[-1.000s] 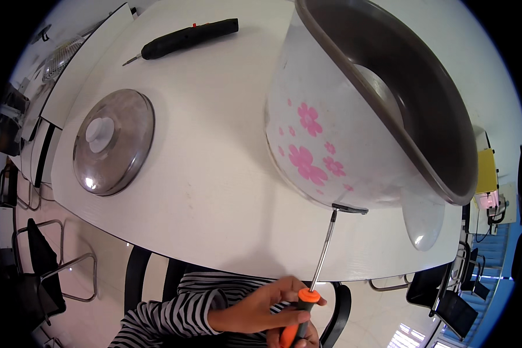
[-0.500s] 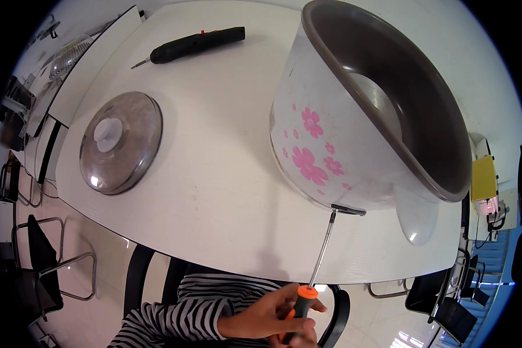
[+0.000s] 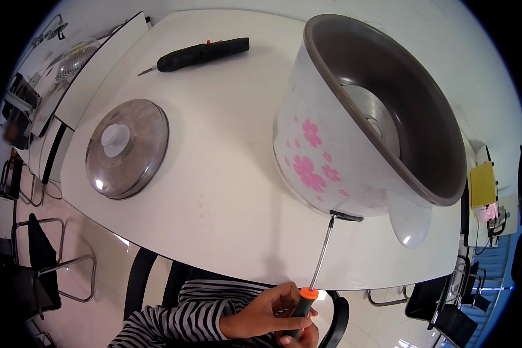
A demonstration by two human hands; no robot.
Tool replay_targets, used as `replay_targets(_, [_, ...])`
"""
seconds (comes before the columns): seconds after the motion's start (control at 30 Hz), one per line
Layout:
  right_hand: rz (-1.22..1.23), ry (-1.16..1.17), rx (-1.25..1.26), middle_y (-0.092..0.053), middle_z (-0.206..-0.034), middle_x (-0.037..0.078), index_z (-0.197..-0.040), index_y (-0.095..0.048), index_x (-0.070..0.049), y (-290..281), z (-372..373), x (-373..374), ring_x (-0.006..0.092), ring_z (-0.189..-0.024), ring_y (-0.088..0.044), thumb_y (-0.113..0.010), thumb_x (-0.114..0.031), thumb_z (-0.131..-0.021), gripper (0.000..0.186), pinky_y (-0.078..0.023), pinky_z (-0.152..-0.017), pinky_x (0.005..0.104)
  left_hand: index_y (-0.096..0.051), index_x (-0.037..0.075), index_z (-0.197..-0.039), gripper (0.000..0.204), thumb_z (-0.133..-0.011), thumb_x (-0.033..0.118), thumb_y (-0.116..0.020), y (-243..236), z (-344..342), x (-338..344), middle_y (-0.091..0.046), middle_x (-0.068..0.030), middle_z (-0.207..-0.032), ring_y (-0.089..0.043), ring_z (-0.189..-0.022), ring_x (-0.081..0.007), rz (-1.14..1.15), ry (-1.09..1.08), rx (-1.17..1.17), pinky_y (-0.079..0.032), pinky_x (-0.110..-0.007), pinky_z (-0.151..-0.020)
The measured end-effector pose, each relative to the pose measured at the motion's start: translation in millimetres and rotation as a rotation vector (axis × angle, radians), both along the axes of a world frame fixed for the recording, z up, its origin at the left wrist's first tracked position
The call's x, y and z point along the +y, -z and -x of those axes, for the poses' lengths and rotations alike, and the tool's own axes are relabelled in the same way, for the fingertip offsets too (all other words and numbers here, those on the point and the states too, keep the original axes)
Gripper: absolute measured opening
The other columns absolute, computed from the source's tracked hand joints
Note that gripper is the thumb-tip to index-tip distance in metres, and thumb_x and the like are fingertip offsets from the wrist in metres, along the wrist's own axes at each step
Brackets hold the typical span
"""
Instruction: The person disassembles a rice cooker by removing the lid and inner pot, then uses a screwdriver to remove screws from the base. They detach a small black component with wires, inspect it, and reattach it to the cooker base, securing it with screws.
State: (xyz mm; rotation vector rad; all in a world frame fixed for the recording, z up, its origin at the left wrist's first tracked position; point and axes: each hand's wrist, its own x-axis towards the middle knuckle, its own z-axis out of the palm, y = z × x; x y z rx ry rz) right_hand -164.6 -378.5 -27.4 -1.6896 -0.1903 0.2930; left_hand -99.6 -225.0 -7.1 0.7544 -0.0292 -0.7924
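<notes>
A screwdriver (image 3: 303, 312) with a dark handle and orange collar is held near the table's front edge. My left hand (image 3: 260, 316) is closed around its handle. Lower down, my right hand (image 3: 305, 336) grips the handle's end, mostly cut off by the picture's lower edge. The shaft reaches up to a dark narrow strip (image 3: 347, 216) at the bottom edge of a rice cooker body (image 3: 354, 174); the tip appears to touch there. That body is white with pink flowers and tilted, its grey-brown inside and metal plate showing.
A steel-grey lid (image 3: 136, 159) with a white knob lies left on the white table (image 3: 226, 232). A black electric screwdriver (image 3: 203, 55) lies at the back. Black chairs (image 3: 40, 264) stand around, and a fan (image 3: 75, 61) is far left.
The view has shifted slightly, so the table things sit a little lower. My right fingers have changed position on the handle. The tip stays at the dark strip.
</notes>
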Motion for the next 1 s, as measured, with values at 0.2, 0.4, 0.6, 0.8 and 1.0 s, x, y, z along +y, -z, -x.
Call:
replay_targets(0.2, [-1.056, -0.018, 0.207, -0.05, -0.083, 0.009, -0.103, -0.048, -0.006, 3, -17, 38, 0.0164, -0.075, -0.048, -0.051, -0.032, -0.08, 0.034, -0.04, -0.058, 0.0282, -0.029, 0.002, -0.121, 0.042, -0.084, 0.018, -0.044, -4, 1, 3, -0.047, -0.0099, -0.11, -0.046, -0.095, -0.0118, 0.187, 0.053, -0.052, -0.038, -0.021, -0.069])
replay_targets(0.4, [-1.055, -0.082, 0.719, -0.051, -0.094, 0.014, -0.105, -0.047, -0.008, -9, -16, 23, 0.0216, -0.085, -0.048, -0.047, -0.036, -0.081, 0.037, -0.042, -0.067, 0.0332, -0.036, 0.002, -0.118, 0.039, -0.081, 0.012, -0.048, -12, -12, 25, -0.055, -0.0106, -0.1, -0.054, -0.082, -0.0098, 0.02, 0.098, -0.021, -0.035, -0.013, -0.049])
replay_targets(0.6, [-0.385, -0.189, 0.262, -0.044, -0.069, 0.004, -0.093, -0.046, -0.002, -18, -20, 11, 0.0118, -0.06, -0.042, -0.05, -0.031, -0.081, 0.032, -0.037, -0.056, 0.0259, -0.04, 0.003, -0.097, 0.03, -0.076, 0.01, -0.059, -10, -7, 11, -0.055, -0.0073, -0.083, -0.055, -0.08, -0.0148, -0.122, -0.095, -0.077, -0.042, -0.029, -0.075])
replay_targets(0.8, [-0.873, -0.394, 0.445, -0.044, -0.067, 0.008, -0.088, -0.045, -0.001, -8, -23, 20, 0.0157, -0.052, -0.039, -0.048, -0.012, -0.079, 0.015, -0.032, -0.047, 0.0256, -0.028, 0.0, -0.119, 0.039, -0.087, 0.019, -0.038, -11, 2, 10, -0.044, -0.01, -0.106, -0.044, -0.09, -0.0122, 0.223, -0.047, 0.004, -0.034, -0.026, -0.078])
replay_targets(1.0, [-1.297, -0.484, 0.319, -0.042, -0.106, 0.022, -0.118, -0.029, 0.003, 18, -25, 31, 0.0236, -0.074, -0.053, -0.044, -0.014, -0.082, 0.042, -0.044, -0.059, 0.0287, -0.035, -0.001, -0.115, 0.036, -0.085, 0.017, -0.042, -13, -8, 35, -0.051, -0.0089, -0.102, -0.048, -0.071, -0.0039, 0.183, 0.164, -0.007, -0.035, -0.014, -0.049])
